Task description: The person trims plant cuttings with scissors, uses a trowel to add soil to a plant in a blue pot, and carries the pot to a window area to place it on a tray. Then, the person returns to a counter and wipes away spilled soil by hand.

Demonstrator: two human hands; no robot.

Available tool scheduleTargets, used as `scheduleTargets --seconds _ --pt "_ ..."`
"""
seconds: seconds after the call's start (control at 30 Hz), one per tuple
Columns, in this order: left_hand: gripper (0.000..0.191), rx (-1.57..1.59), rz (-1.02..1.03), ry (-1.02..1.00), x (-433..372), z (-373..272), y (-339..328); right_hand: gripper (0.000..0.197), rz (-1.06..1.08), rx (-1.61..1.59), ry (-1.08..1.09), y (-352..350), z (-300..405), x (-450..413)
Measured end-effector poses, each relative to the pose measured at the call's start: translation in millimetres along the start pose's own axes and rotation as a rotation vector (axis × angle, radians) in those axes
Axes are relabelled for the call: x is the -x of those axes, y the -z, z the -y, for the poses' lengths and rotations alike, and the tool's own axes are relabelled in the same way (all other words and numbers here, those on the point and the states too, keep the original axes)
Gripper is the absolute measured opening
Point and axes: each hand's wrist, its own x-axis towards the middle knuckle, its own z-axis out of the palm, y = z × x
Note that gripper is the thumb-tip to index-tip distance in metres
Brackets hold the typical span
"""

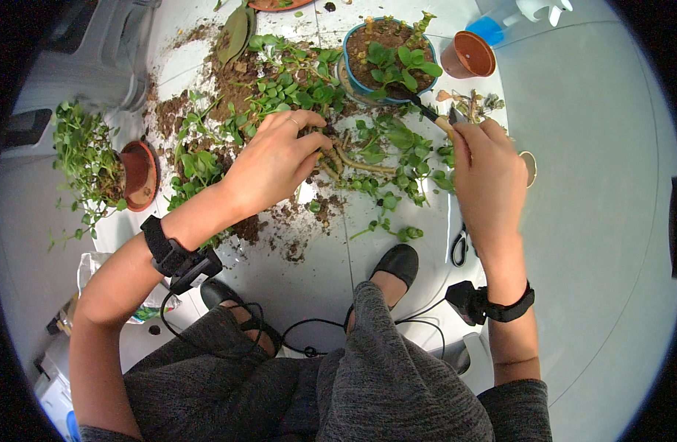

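Note:
My right hand grips the wooden handle of a small garden tool; its dark metal end reaches to the near rim of a blue plant pot. Soil and a leafy green plant are in that pot. My left hand is over the heap of cuttings, fingers curled beside a thick bare stem; whether it grips anything there is hidden. Leafy cuttings lie between my two hands, and more green cuttings lie beyond my left hand on loose soil.
An empty brown plastic pot lies beside a spray bottle at the upper right. A potted trailing plant is tipped over at the left. Scissors lie below my right hand. Black cables run between my wrists, near my shoes.

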Motion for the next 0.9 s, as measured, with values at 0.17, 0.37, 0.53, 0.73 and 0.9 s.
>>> scheduleTargets --seconds 0.17,0.37,0.53,0.73,0.9 --pt "0.028 0.016 0.006 0.016 -1 -3 4 0.011 0.024 0.024 0.017 -4 -3 1" --pt "0.033 0.034 -0.001 0.038 -1 -2 5 0.011 0.014 0.002 -0.005 -1 -7 3" --pt "0.034 0.050 -0.029 0.072 0 -3 6 0.008 0.024 -0.014 -0.037 4 -13 10" --pt "0.038 0.102 -0.005 0.137 0 4 7 0.007 0.002 -0.150 -0.077 9 -10 19" --pt "0.049 0.002 -0.017 0.133 0 6 4 0.013 0.171 -0.386 -0.109 -14 -5 53"
